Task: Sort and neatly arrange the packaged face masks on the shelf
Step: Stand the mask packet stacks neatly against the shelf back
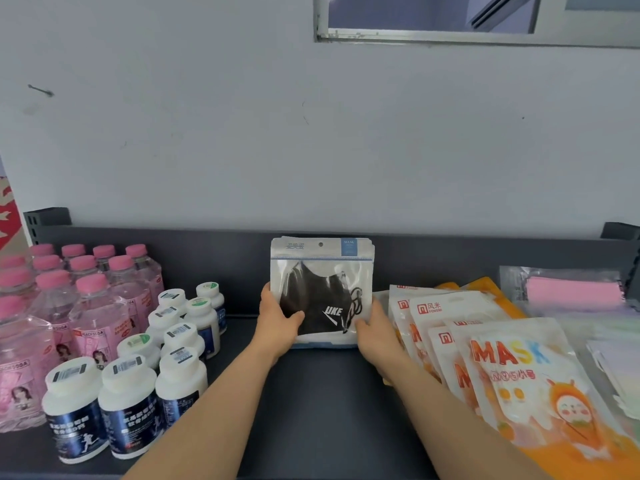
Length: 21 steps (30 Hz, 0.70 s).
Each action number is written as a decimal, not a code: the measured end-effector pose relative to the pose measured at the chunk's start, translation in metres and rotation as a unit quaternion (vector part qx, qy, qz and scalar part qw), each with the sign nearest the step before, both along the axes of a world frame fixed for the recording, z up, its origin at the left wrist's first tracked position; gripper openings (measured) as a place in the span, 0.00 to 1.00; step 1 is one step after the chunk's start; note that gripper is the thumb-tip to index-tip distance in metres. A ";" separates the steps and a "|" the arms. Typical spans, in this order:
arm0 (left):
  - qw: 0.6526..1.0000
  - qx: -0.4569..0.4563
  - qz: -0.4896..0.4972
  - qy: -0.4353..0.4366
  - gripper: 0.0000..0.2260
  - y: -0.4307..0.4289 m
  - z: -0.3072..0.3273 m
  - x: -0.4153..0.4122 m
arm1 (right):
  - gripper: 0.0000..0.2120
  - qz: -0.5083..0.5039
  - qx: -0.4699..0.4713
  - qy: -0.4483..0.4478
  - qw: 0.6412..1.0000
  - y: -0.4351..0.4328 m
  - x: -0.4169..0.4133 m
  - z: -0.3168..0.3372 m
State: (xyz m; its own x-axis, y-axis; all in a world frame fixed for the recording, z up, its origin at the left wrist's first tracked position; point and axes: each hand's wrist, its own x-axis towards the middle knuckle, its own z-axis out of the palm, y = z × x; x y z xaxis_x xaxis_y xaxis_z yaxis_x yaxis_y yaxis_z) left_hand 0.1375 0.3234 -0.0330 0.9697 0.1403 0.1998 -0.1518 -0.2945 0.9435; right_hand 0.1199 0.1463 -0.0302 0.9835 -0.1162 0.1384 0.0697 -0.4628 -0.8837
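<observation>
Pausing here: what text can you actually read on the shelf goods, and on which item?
"UKE": black fabric mask inside the clear zip pouch.
"MASK": blue tag on that pouch's header.
"MASK": front orange-and-white cartoon pouch.
"风米": white pouch behind it.
"PEACH SODA": pink-capped clear bottles.
Too blurred: print on the white-capped dark-labelled jars.
</observation>
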 end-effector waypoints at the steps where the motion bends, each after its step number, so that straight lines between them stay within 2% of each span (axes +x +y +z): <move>1: 1.000 -0.002 0.001 0.000 0.36 -0.001 0.000 0.003 | 0.21 -0.004 -0.002 0.001 1.000 0.000 0.003 -0.001; 7: 0.999 -0.009 -0.013 -0.036 0.35 -0.014 -0.012 0.009 | 0.16 -0.094 -0.046 0.005 0.994 -0.009 0.015 0.001; 11: 0.998 -0.050 0.028 -0.033 0.38 -0.005 -0.017 0.017 | 0.22 -0.012 0.031 -0.016 0.999 0.002 0.013 -0.005; 14: 0.997 -0.050 0.052 -0.038 0.38 0.002 -0.023 0.019 | 0.24 0.030 0.037 -0.027 0.998 0.009 0.013 -0.009; 21: 0.997 0.012 0.038 -0.062 0.39 -0.006 -0.032 0.018 | 0.26 0.008 0.054 -0.010 0.998 0.002 0.019 -0.013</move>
State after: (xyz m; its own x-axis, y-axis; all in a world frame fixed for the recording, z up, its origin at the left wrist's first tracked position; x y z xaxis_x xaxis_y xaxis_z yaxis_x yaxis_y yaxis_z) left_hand 0.1552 0.3177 -0.0645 0.9243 0.2054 0.3217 -0.2436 -0.3316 0.9114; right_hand 0.1387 0.1483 -0.0430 0.9825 -0.1167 0.1450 0.0935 -0.3640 -0.9267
